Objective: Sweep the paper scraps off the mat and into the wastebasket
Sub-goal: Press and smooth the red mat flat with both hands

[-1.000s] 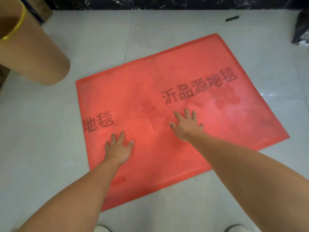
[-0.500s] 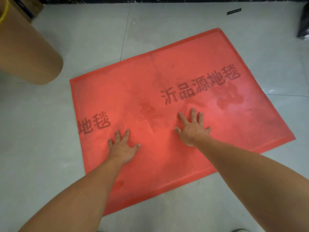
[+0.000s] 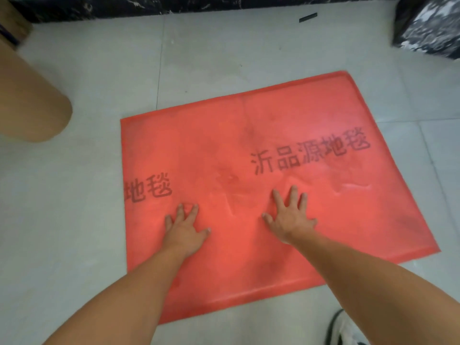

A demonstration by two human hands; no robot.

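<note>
Splayed flat, fingers straight and apart: left hand (image 3: 185,232) and right hand (image 3: 290,220), pressing side by side on red mat (image 3: 311,115), lower centre of frame. Tan wastebasket (image 3: 29,95) at upper left, on grey floor (image 3: 74,195), apart from mat.

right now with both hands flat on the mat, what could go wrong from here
1. The left hand and right hand press flat on a mat that shows creases between them; a hard sweep may bunch or slide it on the smooth floor.
2. The wastebasket stands apart from the mat's far left corner, so anything pushed off the edge would likely land on the floor.
</note>
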